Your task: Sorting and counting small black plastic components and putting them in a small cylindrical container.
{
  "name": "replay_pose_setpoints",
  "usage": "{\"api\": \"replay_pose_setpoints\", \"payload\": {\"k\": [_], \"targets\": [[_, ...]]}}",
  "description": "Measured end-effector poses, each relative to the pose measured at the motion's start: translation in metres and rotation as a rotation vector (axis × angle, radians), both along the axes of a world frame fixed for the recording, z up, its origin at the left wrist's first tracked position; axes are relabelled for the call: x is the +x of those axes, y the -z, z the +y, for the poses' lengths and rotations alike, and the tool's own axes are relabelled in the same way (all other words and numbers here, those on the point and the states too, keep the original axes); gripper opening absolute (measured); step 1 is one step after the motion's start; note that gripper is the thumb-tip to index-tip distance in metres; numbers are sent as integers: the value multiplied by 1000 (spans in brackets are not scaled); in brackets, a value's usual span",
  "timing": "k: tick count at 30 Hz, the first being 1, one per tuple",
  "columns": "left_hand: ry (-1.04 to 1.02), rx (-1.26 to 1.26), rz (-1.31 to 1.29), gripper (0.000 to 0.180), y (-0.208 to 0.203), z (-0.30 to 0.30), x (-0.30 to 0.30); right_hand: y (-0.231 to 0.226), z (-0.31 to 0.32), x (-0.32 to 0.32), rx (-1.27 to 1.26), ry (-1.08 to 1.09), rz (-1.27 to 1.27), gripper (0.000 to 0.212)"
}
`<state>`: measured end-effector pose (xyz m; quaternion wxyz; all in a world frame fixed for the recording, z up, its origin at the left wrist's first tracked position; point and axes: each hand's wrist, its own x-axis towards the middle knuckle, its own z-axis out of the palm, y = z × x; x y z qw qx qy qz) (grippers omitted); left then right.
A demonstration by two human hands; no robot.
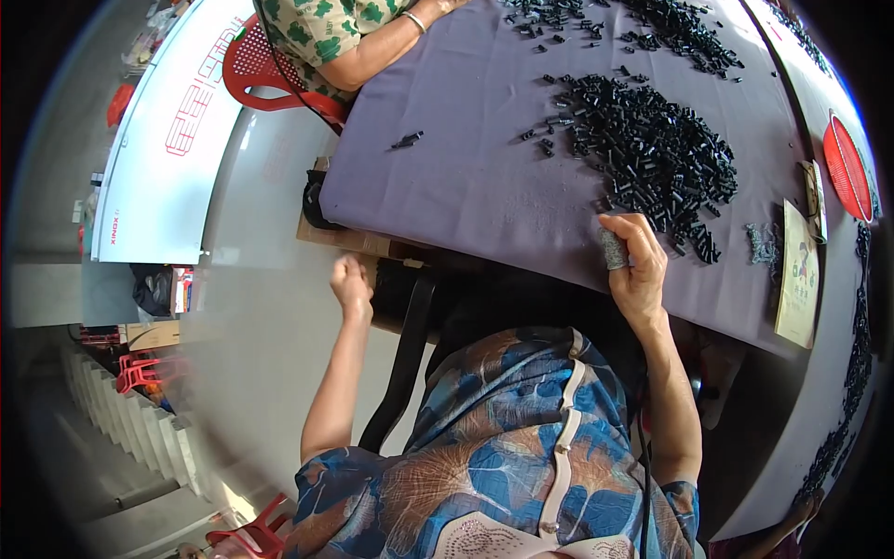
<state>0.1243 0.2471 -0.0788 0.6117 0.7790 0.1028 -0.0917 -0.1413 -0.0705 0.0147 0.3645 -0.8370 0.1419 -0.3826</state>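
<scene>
My right hand [641, 272] is at the near edge of the purple-grey tablecloth [447, 186], its fingers curled round a small grey speckled lump [613, 250] whose kind I cannot make out. Just beyond it lies a large heap of short black tube-like parts [656, 149]. Off the table's left corner, my left hand [351, 287] hangs over the floor with its fingers curled in. Whatever it holds, if anything, is hidden. A few black pieces [407, 141] lie alone on the cloth's left part.
More black parts [684, 33] are heaped at the far side. To the right are a yellow booklet [797, 279], a small grey pile [763, 244] and a red basket [846, 168]. Another person's arm [377, 54] rests at the far left, beside a red chair [256, 65].
</scene>
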Motion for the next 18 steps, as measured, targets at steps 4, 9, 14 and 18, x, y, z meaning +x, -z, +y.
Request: {"api": "replay_pose_setpoints", "payload": {"k": [4, 9, 14, 18], "targets": [[121, 335, -128, 20, 100, 56, 20, -1, 4, 2, 11, -12, 25, 41], [354, 431, -287, 23, 135, 73, 24, 0, 4, 1, 27, -13, 21, 43], [522, 552, -332, 34, 145, 82, 31, 0, 4, 1, 42, -33, 10, 44], [555, 578, -329, 37, 143, 89, 28, -1, 3, 0, 40, -41, 12, 45]]}}
